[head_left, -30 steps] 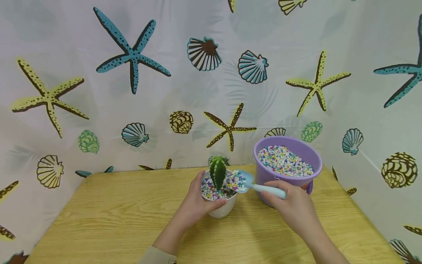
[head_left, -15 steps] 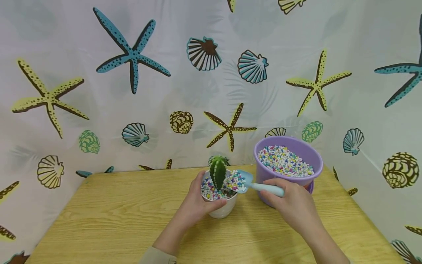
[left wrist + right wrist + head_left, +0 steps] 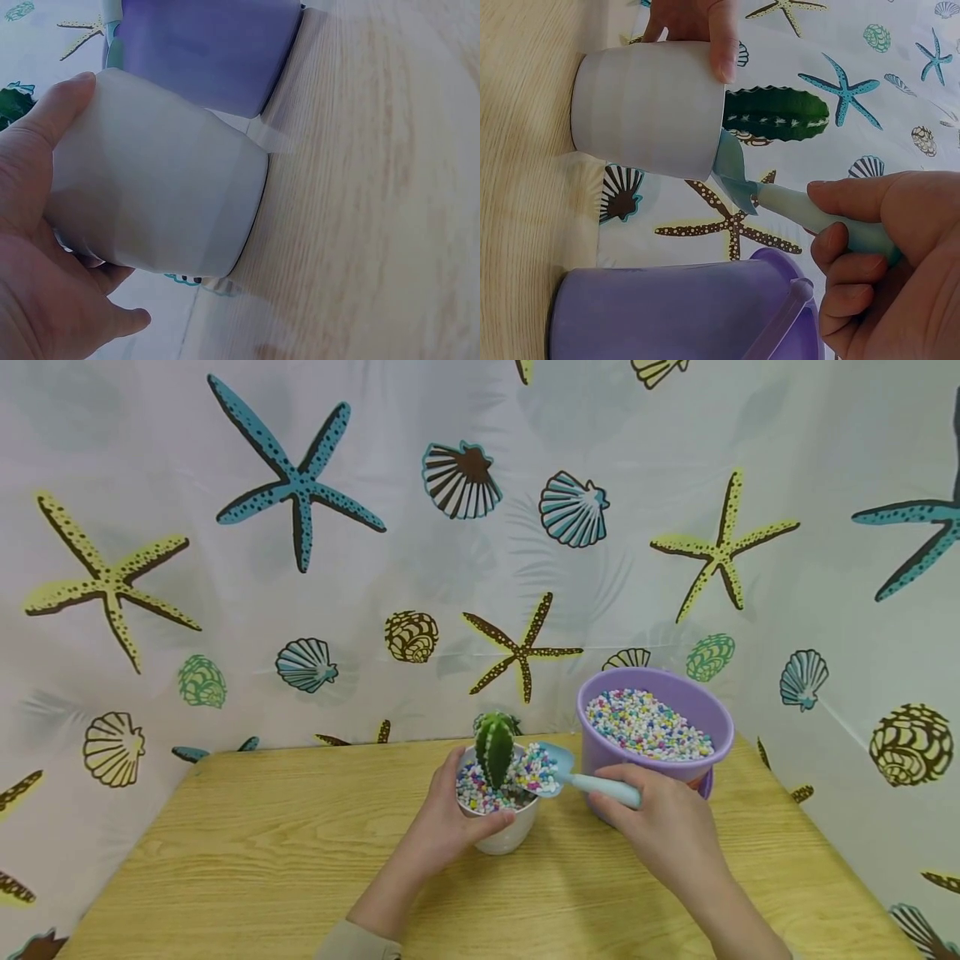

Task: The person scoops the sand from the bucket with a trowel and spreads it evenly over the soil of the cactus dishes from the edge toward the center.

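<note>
A green cactus (image 3: 495,750) stands in a white pot (image 3: 504,837) with colorful pebbles on its soil. My left hand (image 3: 450,822) grips the pot from the left, thumb along the front near the rim; the left wrist view shows the pot's side (image 3: 165,180) with its base on the table. My right hand (image 3: 671,822) holds a light blue hand shovel (image 3: 611,789) by its handle. The shovel's blade, loaded with pebbles (image 3: 538,768), lies over the right part of the pot's rim. In the right wrist view the blade (image 3: 733,174) meets the rim beside the cactus.
A purple bucket (image 3: 592,752), nearly full of the same pebbles (image 3: 645,727), stands right of the pot toward the back. The wooden table (image 3: 262,843) runs back to a white curtain (image 3: 360,568) printed with starfish and shells.
The shovel handle and right hand have shifted slightly left, while the blade stays at the pot's rim. My left hand keeps its hold on the pot.
</note>
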A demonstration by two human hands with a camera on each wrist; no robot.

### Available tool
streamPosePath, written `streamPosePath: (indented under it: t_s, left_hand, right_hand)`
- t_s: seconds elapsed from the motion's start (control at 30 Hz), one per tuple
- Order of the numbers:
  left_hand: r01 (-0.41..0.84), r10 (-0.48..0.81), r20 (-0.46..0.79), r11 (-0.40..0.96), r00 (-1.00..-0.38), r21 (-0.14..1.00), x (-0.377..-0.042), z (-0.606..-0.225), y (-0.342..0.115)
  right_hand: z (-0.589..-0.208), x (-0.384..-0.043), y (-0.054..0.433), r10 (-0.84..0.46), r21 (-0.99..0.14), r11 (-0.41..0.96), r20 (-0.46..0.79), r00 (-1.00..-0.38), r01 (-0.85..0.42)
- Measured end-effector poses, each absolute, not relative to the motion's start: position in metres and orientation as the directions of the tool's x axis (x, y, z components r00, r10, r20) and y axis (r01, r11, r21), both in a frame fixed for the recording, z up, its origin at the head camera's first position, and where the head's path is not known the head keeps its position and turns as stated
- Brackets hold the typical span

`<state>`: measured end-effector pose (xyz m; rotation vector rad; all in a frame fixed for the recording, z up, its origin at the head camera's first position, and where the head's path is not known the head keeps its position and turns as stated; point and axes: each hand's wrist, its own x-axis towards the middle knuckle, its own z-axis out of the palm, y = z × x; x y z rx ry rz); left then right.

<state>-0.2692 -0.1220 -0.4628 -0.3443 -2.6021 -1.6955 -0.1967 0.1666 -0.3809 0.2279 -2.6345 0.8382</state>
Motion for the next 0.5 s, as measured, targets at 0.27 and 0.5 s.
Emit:
streamPosePath:
  t_s: [0.27,0.5]
  left_hand:
    - [0.206,0.157,0.157,0.376,-0.975,0.903,-0.2683,-0.4619,-0.1185]
    - [0.226,0.141,0.186,0.378,-0.972,0.898,-0.2668,-0.4616,-0.1155]
  right_hand:
    - [-0.3839,-0.1970,0.1637,-0.043,-0.494,0.826,0.428,-0.903,-0.273]
    - [-0.3845,-0.1957,0.1620,-0.050,-0.471,0.832,0.463,-0.885,-0.293]
